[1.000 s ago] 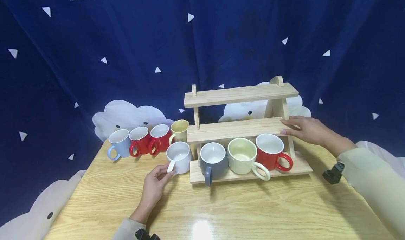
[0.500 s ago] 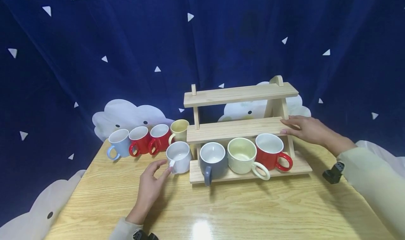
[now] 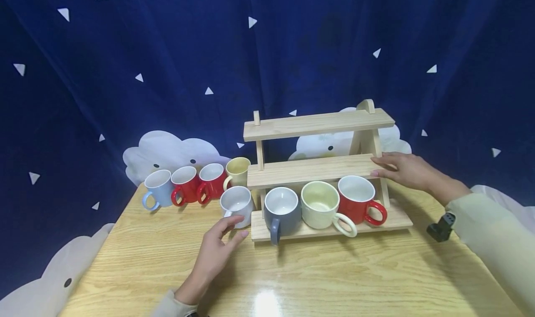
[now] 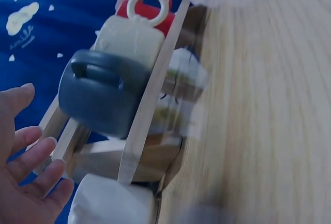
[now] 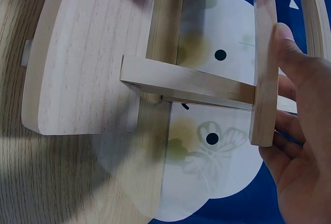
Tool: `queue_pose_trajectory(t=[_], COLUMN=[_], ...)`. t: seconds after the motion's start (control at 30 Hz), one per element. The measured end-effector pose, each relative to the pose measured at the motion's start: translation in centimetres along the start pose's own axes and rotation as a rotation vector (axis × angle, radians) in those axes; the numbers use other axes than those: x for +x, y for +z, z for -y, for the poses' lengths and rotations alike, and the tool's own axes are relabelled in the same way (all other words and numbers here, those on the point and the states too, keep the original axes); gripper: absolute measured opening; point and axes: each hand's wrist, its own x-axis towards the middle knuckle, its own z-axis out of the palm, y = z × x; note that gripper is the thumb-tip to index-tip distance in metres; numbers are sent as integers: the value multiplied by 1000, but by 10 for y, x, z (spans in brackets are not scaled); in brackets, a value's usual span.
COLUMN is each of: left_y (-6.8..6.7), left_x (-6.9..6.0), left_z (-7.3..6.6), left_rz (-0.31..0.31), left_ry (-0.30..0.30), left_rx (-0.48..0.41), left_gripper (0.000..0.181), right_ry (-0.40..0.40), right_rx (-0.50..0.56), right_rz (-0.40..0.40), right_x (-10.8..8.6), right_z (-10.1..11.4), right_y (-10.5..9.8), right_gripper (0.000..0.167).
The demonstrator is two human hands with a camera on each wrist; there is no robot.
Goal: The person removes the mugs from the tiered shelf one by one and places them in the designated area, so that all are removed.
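My left hand (image 3: 215, 254) is in front of the white mug (image 3: 236, 203), thumb and fingers spread apart and holding nothing. This mug stands on the table just left of the wooden rack (image 3: 309, 170), its handle partly hidden by my fingers. In the left wrist view the loosely bent fingers (image 4: 39, 162) are near the white mug and the grey mug (image 4: 103, 92). With my right hand (image 3: 407, 171) I grip the right end of the rack's middle shelf (image 5: 264, 63), thumb on one side and fingers round the other.
On the rack's bottom shelf stand the grey mug, a cream mug (image 3: 316, 208) and a red mug (image 3: 353, 210), handles outward. A light blue mug (image 3: 160, 194), two red mugs and a yellow mug (image 3: 237, 171) line the table's back left. A blue curtain (image 3: 188, 66) hangs behind.
My left hand has let go of the white mug's handle, drawn back a little, then moved right in front of the mug. My right hand keeps its grip on the shelf.
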Motion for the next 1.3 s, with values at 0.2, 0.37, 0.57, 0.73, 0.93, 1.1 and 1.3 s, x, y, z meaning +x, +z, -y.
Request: queue_pose_trajectory(t=[0.2,0.37,0.57,0.73,0.93,1.1,1.3], left_y=[12,22,34,43,52,56,54], left_x=[0,2,4,6,9,8,5], left_z=[-7,-10,-17,-17,-20,-22,-23], left_rz=[80,108,100,59,20,21,15], left_ry=[-1,88,152,256,292,262,202], left_rx=[4,110,234,301,331,333,319], left_gripper=[37,39,39,38,37,33,24], right_ry=[-1,-16,-17,-17,-18,-21,-21], right_rx=[1,-14,-17,-18,-14,-14,-21], right_rz=[0,9,11,14,6,-8,-1], right_x=[1,1,2,2,1,1,1], right_z=[-1,-1,0,-1,-2,-2,-2], right_y=[0,0,-2,-2,-1,1,1], right_gripper=[72,69,69,69,69,68,68])
